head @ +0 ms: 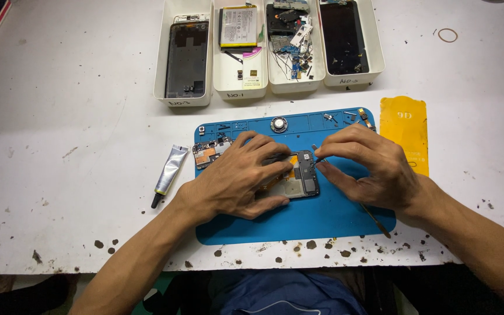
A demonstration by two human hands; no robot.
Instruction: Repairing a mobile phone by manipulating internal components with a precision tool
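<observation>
much of the opened phone [303, 175] was hidden under your left hand [237, 178], so only its right end and a strip of yellow inside showed, and you could not make out what lay beneath your palm. it sat near the middle of the blue work mat [322, 219]. your left hand lay flat over it, fingers spread and lightly curled, pressing it down rather than closing round it. your right hand [368, 166] had thumb and fingers pinched together on a thin tool [317, 151] whose tip met the phone's upper right edge; the tool was too small to identify. a slim metal rod [375, 220] poked out from under your right wrist, its upper part covered. a circuit board [208, 153] lay just beside your left fingers, and a grey tube [168, 172] lay off the mat to the left. a yellow card [405, 131] lay beside the mat's right edge. four white trays stood behind the mat: the first tray [160, 70] held a dark back cover, the second tray [221, 76] a battery and small bits, the third tray [274, 73] a jumble of loose parts, the fourth tray [375, 52] a black screen panel.
</observation>
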